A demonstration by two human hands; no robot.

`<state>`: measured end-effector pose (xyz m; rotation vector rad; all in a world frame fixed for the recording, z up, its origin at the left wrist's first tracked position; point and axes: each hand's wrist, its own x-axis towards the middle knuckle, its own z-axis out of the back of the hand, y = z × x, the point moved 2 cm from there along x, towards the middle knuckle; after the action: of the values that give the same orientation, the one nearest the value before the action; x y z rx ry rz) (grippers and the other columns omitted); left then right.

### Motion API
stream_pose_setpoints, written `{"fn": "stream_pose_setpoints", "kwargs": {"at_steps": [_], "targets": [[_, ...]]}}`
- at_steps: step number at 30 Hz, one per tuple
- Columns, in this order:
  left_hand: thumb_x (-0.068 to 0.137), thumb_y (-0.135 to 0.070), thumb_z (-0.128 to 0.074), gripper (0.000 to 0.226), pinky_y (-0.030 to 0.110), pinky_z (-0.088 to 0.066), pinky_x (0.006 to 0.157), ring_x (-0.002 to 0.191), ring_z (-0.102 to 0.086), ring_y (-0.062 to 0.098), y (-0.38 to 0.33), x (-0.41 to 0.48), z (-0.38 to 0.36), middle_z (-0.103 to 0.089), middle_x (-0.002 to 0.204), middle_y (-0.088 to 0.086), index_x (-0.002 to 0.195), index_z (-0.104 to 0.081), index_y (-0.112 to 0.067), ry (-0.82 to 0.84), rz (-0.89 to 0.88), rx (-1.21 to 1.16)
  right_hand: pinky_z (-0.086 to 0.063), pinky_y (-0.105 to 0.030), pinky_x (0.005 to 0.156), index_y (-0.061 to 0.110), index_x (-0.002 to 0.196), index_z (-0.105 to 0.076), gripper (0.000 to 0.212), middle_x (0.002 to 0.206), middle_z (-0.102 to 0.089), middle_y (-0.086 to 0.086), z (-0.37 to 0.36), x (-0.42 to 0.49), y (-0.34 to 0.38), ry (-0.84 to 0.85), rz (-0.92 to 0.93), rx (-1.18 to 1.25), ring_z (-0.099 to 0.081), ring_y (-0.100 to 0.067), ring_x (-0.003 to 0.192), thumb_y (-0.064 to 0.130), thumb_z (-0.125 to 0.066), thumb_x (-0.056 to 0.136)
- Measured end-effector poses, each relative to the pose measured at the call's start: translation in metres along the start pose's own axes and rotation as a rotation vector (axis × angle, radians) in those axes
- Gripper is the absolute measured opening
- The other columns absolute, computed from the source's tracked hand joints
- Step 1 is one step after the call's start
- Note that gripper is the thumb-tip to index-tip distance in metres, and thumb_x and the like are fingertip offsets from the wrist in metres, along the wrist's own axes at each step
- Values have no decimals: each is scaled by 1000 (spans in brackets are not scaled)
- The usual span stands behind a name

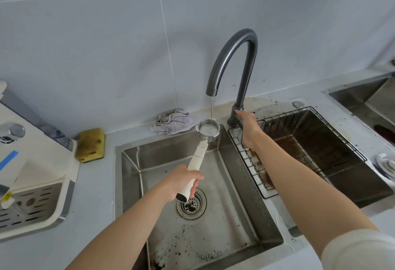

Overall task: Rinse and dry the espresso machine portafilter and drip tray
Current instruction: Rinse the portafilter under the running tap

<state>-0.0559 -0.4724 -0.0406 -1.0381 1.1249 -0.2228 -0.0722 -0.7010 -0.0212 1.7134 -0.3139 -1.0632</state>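
Note:
My left hand (180,182) grips the white handle of the portafilter (208,129), holding its round metal basket under the grey faucet (233,60). A thin stream of water runs from the spout into the basket. My right hand (249,129) rests on the faucet's lever at its base, fingers around it. The drip tray (36,207), a slotted metal grate in a white frame, sits in the espresso machine (32,158) on the counter at the left.
The steel sink (213,237) below holds scattered coffee grounds around its drain (191,204). A wire rack (299,147) sits in the second basin at right. A yellow sponge (90,145) and a crumpled grey cloth (174,122) lie on the counter behind the sink.

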Motion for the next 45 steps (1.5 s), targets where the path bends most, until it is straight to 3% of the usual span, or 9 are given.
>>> {"fn": "stream_pose_setpoints", "kwargs": {"at_steps": [7,12,15,23,26,29,39,42,45], "targets": [[81,-7,-57,11,22,-41,41,35,-42,13,0,-1,1,-49,50,2,84,-47,-6,0,-13,4,-29,-42,105,6,141,-14,70,143,-32,-16,-6,1,14,-50,32,-224,-31,-31,131,51,-38,92],[82,-8,-57,11,22,-42,41,34,-43,12,-2,-3,-1,-50,46,-1,83,-47,-7,2,-21,27,-13,-44,115,11,148,1,75,156,-9,-13,0,-6,9,7,80,-226,-12,-31,143,48,-35,94],[82,-8,-57,11,24,-42,43,34,-43,13,-2,-6,-1,-50,48,1,85,-47,-6,0,-31,38,-14,-44,114,19,148,5,73,156,-12,-9,1,-17,3,63,34,-256,-14,-29,143,51,-31,94],[82,-4,-58,15,22,-41,39,33,-43,13,5,-20,2,-49,51,4,90,-45,-4,-57,-35,-6,-32,-43,111,9,145,-15,64,145,-37,-16,-32,-88,-58,378,-17,-210,-41,-29,130,36,-44,94],[83,-3,-57,13,22,-40,38,34,-44,14,9,-28,4,-48,53,7,91,-49,-4,-83,-40,-9,-46,-34,87,12,116,-43,26,111,-59,-11,-52,-113,-76,449,-65,-81,-61,-23,94,26,-47,95],[83,-6,-59,9,21,-39,38,35,-45,14,14,-38,6,-48,54,6,87,-51,-3,-100,-28,20,-48,-30,70,6,115,-49,28,98,-58,-11,-69,-123,-88,382,-59,-55,-59,-24,84,20,-54,91],[82,-1,-50,22,23,-41,45,43,-47,18,32,-61,31,-52,60,6,102,-56,-7,-283,-54,308,-52,-39,85,1,107,-53,26,96,-56,-13,-113,-135,-107,283,-104,-33,-56,-23,89,11,-63,85],[80,-6,-51,28,32,-46,58,60,-56,21,31,-65,39,-58,72,2,104,-56,-17,-403,-93,547,-51,-35,81,1,106,-54,25,94,-57,-13,-124,-136,-106,285,-125,3,-56,-24,90,10,-63,84],[84,-14,-50,27,26,-37,49,64,-53,18,32,-68,44,-54,74,-3,111,-51,-15,-581,-104,801,-50,-36,83,2,99,-53,16,89,-58,-12,-132,-137,-103,318,-128,49,-57,-26,90,8,-60,86]]}}
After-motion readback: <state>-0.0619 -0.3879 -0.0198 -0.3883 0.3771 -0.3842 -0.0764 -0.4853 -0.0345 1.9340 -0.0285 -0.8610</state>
